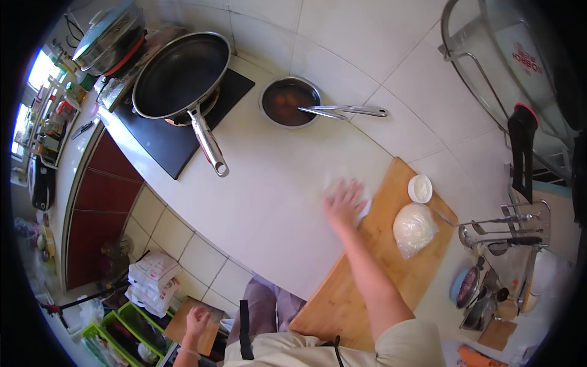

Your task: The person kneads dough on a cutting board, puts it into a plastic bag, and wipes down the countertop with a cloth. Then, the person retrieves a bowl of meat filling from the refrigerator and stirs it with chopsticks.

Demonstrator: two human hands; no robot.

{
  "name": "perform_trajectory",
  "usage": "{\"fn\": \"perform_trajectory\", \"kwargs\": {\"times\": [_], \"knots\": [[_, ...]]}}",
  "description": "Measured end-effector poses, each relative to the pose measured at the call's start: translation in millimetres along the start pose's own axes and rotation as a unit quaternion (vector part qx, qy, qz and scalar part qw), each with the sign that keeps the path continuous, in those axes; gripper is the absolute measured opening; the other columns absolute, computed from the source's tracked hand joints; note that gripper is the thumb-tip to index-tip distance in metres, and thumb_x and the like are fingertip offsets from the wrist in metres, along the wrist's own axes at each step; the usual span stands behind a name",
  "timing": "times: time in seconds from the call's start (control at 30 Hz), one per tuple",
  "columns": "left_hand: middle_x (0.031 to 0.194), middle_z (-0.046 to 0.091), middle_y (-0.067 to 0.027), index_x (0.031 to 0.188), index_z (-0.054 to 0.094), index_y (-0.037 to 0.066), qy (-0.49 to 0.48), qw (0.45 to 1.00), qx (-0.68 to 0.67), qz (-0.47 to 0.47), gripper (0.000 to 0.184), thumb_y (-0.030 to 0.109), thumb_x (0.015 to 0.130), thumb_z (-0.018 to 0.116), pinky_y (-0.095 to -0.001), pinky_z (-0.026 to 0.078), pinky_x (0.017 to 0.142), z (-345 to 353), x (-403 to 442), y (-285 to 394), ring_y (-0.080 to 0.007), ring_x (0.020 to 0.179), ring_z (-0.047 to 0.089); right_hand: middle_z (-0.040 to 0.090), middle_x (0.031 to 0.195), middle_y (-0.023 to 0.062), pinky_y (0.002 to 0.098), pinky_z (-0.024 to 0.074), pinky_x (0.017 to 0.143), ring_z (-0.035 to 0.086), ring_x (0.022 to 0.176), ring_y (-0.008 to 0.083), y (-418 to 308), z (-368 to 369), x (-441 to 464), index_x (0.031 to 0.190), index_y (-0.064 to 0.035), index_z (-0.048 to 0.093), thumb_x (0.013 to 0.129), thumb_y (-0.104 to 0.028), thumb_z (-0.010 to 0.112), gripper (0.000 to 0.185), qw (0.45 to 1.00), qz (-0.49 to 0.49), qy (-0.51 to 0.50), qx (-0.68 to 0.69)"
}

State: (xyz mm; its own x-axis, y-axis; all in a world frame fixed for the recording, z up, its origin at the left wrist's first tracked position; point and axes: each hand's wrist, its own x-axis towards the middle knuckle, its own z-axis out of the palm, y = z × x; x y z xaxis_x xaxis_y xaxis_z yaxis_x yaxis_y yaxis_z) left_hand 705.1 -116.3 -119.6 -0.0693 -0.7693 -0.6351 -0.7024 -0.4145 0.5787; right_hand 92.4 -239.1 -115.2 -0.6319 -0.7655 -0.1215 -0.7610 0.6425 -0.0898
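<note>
My right hand point(344, 205) lies flat on the white countertop point(263, 196) with its fingers spread. A thin white piece of cloth or paper point(365, 210) shows under its edge. Just right of that hand is a wooden cutting board point(379, 244). On the board sit a clear plastic bag of something whitish point(416, 229) and a small white bowl point(420, 188) with pale contents. My left hand point(195, 322) hangs low at my side, away from the counter, with its fingers loosely curled and nothing visible in them.
A black frying pan point(180, 76) rests on the stove point(177, 147), its handle pointing over the counter. Near the wall stands a metal bowl point(290, 101) of dark liquid with roundish pieces and metal tongs point(361, 111). Ladles point(489, 229) hang at the right; green bins point(122, 333) stand low left.
</note>
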Motion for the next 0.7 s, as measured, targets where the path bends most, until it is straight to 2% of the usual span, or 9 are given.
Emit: {"fn": "perform_trajectory", "kwargs": {"times": [0.1, 0.2, 0.33, 0.4, 0.47, 0.53, 0.6, 0.67, 0.7], "knots": [[0.105, 0.063, -0.0116, 0.106, 0.068, 0.005, 0.009, 1.000, 0.004, -0.023, 0.030, 0.019, 0.080, 0.071, -0.0338, 0.053, 0.081, -1.2, -19.3, -5.6, -0.0248, 0.094, 0.064, 0.004, 0.158, 0.0224, 0.0736, 0.0022, 0.104, -0.005, 0.144, 0.0446, -5.7, -20.4, 109.5, 0.152, -0.0140, 0.018, 0.089, -0.059, 0.043, 0.081, 0.984, 0.168, 0.018, 0.058], [0.104, 0.062, -0.0139, 0.107, 0.068, 0.005, 0.011, 0.997, 0.014, -0.076, 0.031, 0.019, 0.080, 0.071, -0.0348, 0.053, 0.080, -10.0, -46.5, -14.5, -0.0267, 0.094, 0.064, 0.002, 0.158, 0.0222, 0.0721, 0.0017, 0.105, -0.007, 0.144, 0.0448, -70.8, -35.0, 142.3, 0.153, -0.0161, 0.013, 0.088, -0.063, 0.043, 0.086, 0.976, 0.202, -0.021, 0.075], [0.105, 0.062, -0.0152, 0.108, 0.068, 0.003, 0.031, 0.993, 0.005, -0.112, 0.032, 0.020, 0.080, 0.070, -0.0356, 0.054, 0.081, -4.9, -63.1, -34.4, -0.0286, 0.095, 0.065, 0.007, 0.156, 0.0250, 0.0722, 0.0021, 0.105, -0.004, 0.143, 0.0473, -204.4, 11.8, 68.8, 0.153, -0.0142, 0.017, 0.082, -0.067, 0.050, 0.095, 0.999, -0.036, 0.014, 0.030], [0.105, 0.062, -0.0155, 0.107, 0.067, 0.002, 0.019, 0.995, 0.025, -0.098, 0.032, 0.019, 0.081, 0.071, -0.0345, 0.053, 0.081, 1.0, -67.3, -23.0, -0.0279, 0.096, 0.065, 0.011, 0.156, 0.0253, 0.0716, 0.0040, 0.106, -0.002, 0.143, 0.0478, -272.0, 20.2, 51.8, 0.152, -0.0130, 0.018, 0.082, -0.066, 0.052, 0.094, 0.991, -0.106, 0.048, 0.064], [0.104, 0.062, -0.0123, 0.108, 0.065, -0.001, 0.021, 0.992, -0.056, -0.111, 0.031, 0.015, 0.082, 0.071, -0.0309, 0.052, 0.082, 1.7, -70.6, -4.9, -0.0220, 0.096, 0.064, 0.010, 0.156, 0.0247, 0.0708, 0.0038, 0.107, -0.002, 0.144, 0.0455, -329.8, 14.7, 30.0, 0.152, -0.0130, 0.018, 0.084, -0.063, 0.051, 0.091, 0.965, -0.217, 0.016, 0.144], [0.104, 0.062, -0.0105, 0.108, 0.064, -0.002, 0.043, 0.990, -0.106, -0.076, 0.031, 0.013, 0.082, 0.071, -0.0303, 0.052, 0.082, 5.5, -77.3, -21.6, -0.0202, 0.095, 0.064, 0.010, 0.157, 0.0205, 0.0692, 0.0032, 0.108, -0.001, 0.145, 0.0422, -371.8, 15.0, 5.1, 0.152, -0.0157, 0.019, 0.087, -0.062, 0.049, 0.086, 0.950, -0.261, -0.088, 0.146], [0.106, 0.062, -0.0105, 0.110, 0.063, -0.002, 0.033, 0.993, -0.079, -0.081, 0.029, 0.012, 0.085, 0.068, -0.0310, 0.052, 0.084, -0.9, -83.5, -18.8, -0.0205, 0.097, 0.064, 0.007, 0.159, 0.0162, 0.0652, 0.0033, 0.111, -0.002, 0.146, 0.0386, -380.8, 8.4, -40.8, 0.153, -0.0169, 0.015, 0.089, -0.066, 0.039, 0.084, 0.939, -0.322, -0.087, 0.086], [0.108, 0.063, -0.0104, 0.112, 0.062, -0.002, 0.013, 0.995, -0.055, -0.078, 0.028, 0.010, 0.087, 0.065, -0.0317, 0.052, 0.085, -3.0, -87.2, -23.4, -0.0208, 0.099, 0.064, 0.009, 0.160, 0.0118, 0.0643, 0.0028, 0.111, 0.001, 0.147, 0.0357, -368.3, 15.3, -94.5, 0.152, -0.0213, 0.023, 0.088, -0.062, 0.047, 0.080, 0.909, -0.394, -0.099, 0.090], [0.106, 0.063, -0.0105, 0.111, 0.063, -0.003, 0.004, 0.991, -0.083, -0.103, 0.028, 0.010, 0.086, 0.066, -0.0309, 0.052, 0.084, -2.7, -85.4, -37.7, -0.0198, 0.098, 0.064, 0.009, 0.160, 0.0118, 0.0643, 0.0028, 0.111, 0.001, 0.147, 0.0357, -351.6, 17.3, -111.1, 0.152, -0.0213, 0.023, 0.088, -0.062, 0.047, 0.080, 0.917, -0.377, -0.099, 0.083]]}}
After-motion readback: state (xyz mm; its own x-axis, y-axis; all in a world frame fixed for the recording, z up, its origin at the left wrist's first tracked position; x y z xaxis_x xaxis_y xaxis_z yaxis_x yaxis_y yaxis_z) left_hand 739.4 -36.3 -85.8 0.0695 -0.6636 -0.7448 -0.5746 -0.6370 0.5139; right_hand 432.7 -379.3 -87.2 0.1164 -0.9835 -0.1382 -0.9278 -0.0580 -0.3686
